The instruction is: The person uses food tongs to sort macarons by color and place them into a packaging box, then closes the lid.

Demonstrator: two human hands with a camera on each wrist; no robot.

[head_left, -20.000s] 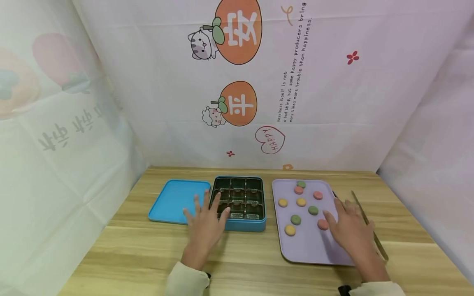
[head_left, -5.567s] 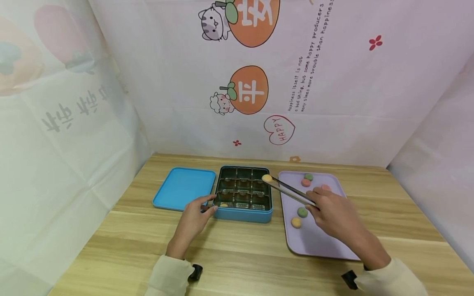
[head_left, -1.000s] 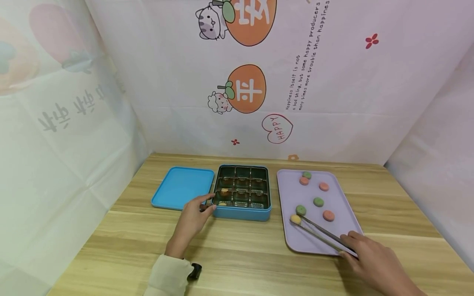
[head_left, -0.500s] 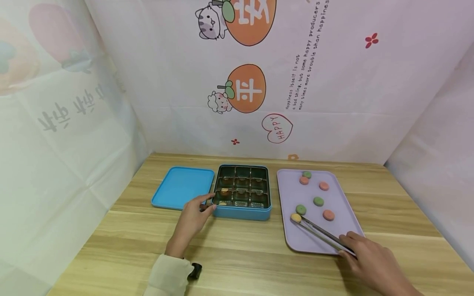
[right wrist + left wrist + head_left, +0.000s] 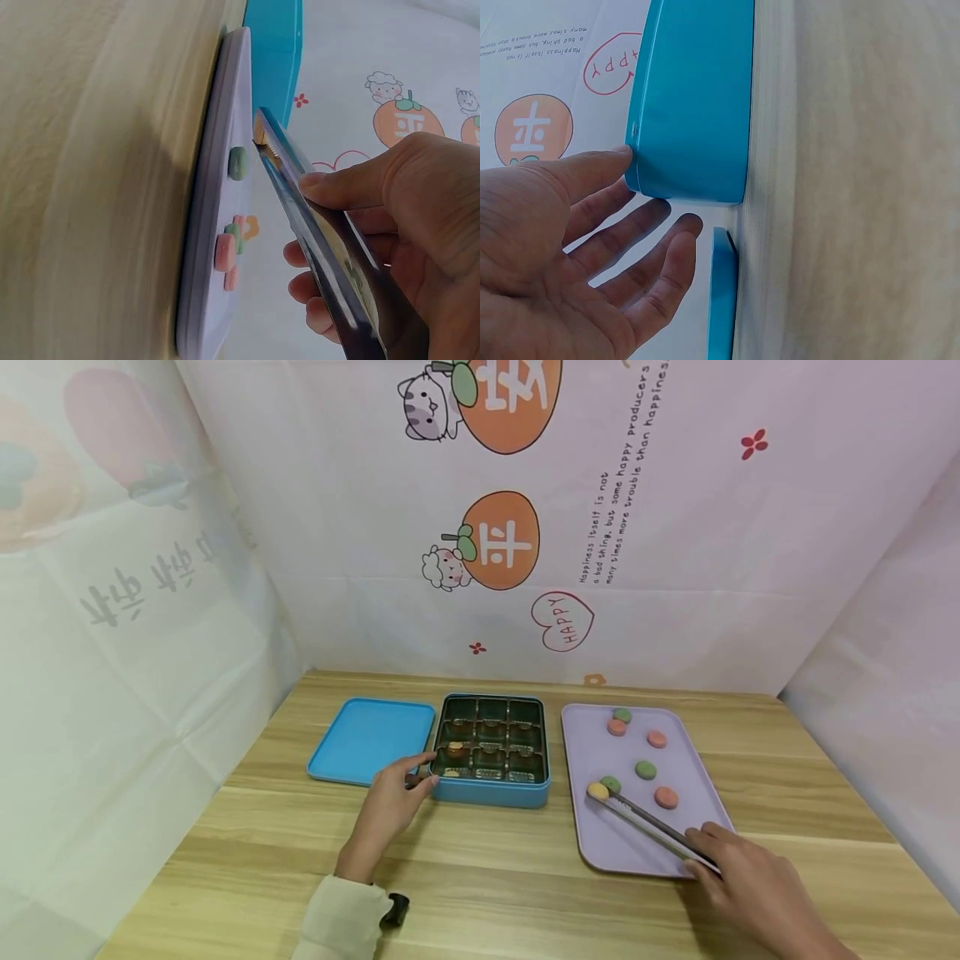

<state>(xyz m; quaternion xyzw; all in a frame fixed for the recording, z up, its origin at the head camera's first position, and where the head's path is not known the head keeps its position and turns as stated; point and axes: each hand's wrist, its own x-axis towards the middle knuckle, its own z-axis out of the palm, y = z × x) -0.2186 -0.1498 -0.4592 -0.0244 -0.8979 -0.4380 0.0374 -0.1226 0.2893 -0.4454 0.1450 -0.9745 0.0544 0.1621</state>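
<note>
My right hand (image 5: 757, 885) grips metal tongs (image 5: 660, 832). Their tips pinch a yellow macaron (image 5: 597, 791), raised just above the lilac tray (image 5: 622, 852) beside a green macaron (image 5: 611, 785). In the right wrist view the tongs (image 5: 315, 232) point past the tray's edge with the macaron (image 5: 259, 129) at their tips. My left hand (image 5: 390, 806) touches the near left corner of a blue box (image 5: 491, 792) with thumb and index finger; its other fingers hang loosely in the left wrist view. Yellow macarons (image 5: 455, 747) sit in two left compartments of the box's divided insert.
The blue lid (image 5: 371, 739) lies left of the box. Pink macarons (image 5: 666, 797) and green macarons (image 5: 646, 769) are spread over the tray. A printed cloth (image 5: 675, 627) stands behind the wooden table (image 5: 480, 877).
My right hand has taken up the tongs from beside the tray. Two yellow macarons have gone into the box. Just now the tongs have closed on a third and raised it slightly.
</note>
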